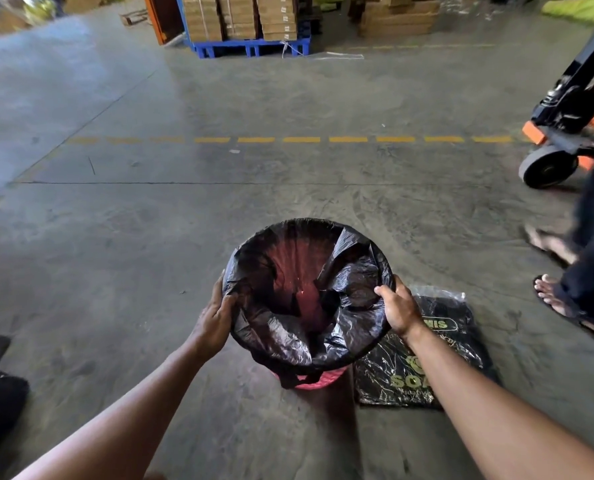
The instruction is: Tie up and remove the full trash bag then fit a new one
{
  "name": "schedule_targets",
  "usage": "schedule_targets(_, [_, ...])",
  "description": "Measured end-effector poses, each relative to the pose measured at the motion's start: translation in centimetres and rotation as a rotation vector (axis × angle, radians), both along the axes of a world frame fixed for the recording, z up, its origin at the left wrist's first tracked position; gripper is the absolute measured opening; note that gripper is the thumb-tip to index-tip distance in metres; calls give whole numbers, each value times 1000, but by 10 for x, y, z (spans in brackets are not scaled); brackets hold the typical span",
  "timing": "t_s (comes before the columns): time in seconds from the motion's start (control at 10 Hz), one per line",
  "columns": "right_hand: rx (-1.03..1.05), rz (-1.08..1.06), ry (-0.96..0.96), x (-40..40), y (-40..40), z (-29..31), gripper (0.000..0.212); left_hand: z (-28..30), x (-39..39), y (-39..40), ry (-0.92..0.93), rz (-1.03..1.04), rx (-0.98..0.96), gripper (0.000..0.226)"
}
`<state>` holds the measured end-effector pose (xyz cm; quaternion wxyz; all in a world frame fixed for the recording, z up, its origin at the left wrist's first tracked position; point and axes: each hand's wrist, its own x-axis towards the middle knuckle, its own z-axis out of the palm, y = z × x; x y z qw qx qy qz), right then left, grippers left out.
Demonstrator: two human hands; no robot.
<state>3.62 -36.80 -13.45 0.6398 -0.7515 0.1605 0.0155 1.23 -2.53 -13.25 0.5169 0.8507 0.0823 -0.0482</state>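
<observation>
The new black trash bag is sitting inside the pink bin on the concrete floor, its mouth folding over the rim all around, likely so the liner is gripping the edge and staying open. It is looking thin, glossy and crinkled, with loose folds sagging inward on the right and the pink wall showing through at the back; it appears empty. The left hand is pressing the film against the left rim, fingers together and curled on the plastic. The right hand is pinching the film at the right rim, thumb over the edge. Just beside the bin, to the right, a pack of black bags is lying flat. A bystander's sandalled feet are standing near a pallet jack.
</observation>
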Motion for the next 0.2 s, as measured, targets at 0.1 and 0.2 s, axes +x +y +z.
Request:
schedule_targets(0.1, [-67,87,71,-3,-4,7,24,-8,3,11,60,-48,27,59])
schedule_targets(0.2, [-204,388,165,-5,-24,23,80,-2,5,19,122,-102,26,96])
